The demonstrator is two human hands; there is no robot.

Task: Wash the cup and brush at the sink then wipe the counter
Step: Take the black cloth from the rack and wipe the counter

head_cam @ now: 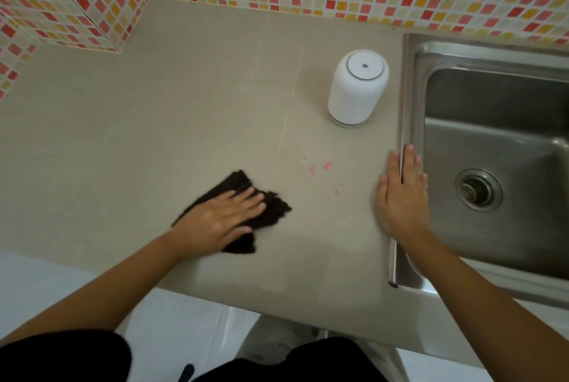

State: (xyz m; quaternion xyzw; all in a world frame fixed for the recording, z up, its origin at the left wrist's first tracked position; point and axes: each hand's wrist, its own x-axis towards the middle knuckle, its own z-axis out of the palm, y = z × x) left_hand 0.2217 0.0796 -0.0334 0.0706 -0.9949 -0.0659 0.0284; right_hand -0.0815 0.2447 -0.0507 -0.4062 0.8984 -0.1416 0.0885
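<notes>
Counter wipe under way; white cup (357,89) is standing on the counter (154,120), just left of the sink (409,89).
I am pressing my left hand (221,218), fingers straight, flat onto the dark cloth (274,206). My right hand (401,197) is lying flat and released across the sink's left rim. Pink smears (312,169) are showing between my hands.

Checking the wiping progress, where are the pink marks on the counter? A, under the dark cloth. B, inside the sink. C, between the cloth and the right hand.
C: the pink marks lie on bare counter between the dark cloth under the left hand and the right hand.
</notes>
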